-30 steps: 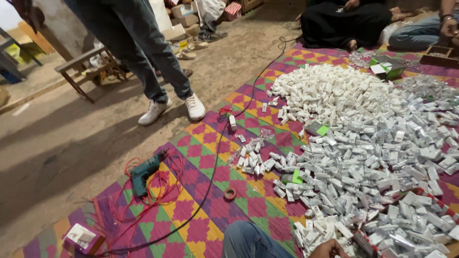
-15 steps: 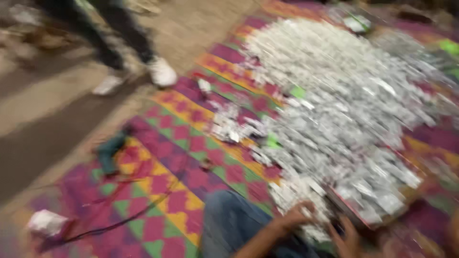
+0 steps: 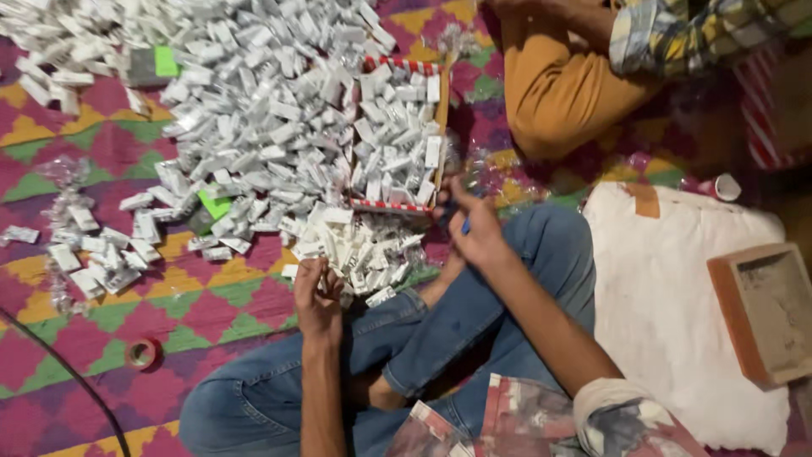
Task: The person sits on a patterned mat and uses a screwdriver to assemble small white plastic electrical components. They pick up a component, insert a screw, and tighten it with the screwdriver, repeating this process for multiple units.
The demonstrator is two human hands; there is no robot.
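I have my left hand (image 3: 318, 300) down at the near edge of the small pile of white pieces (image 3: 355, 250) by my knee, its grip closing on one piece. My right hand (image 3: 475, 228) pinches a thin dark-and-blue tool just beside the red-edged tray (image 3: 441, 101) of pieces. I judge this a sorting or assembly step, and the next move calls for bringing piece and tool together.

Hands (image 3: 317, 296) (image 3: 478, 228) at white packet pile (image 3: 355, 245); tray (image 3: 440, 110) beyond.

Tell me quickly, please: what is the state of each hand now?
Left hand: fingers curled on small white pieces.
Right hand: fingers pinched on a thin blue object; kind cannot be told.
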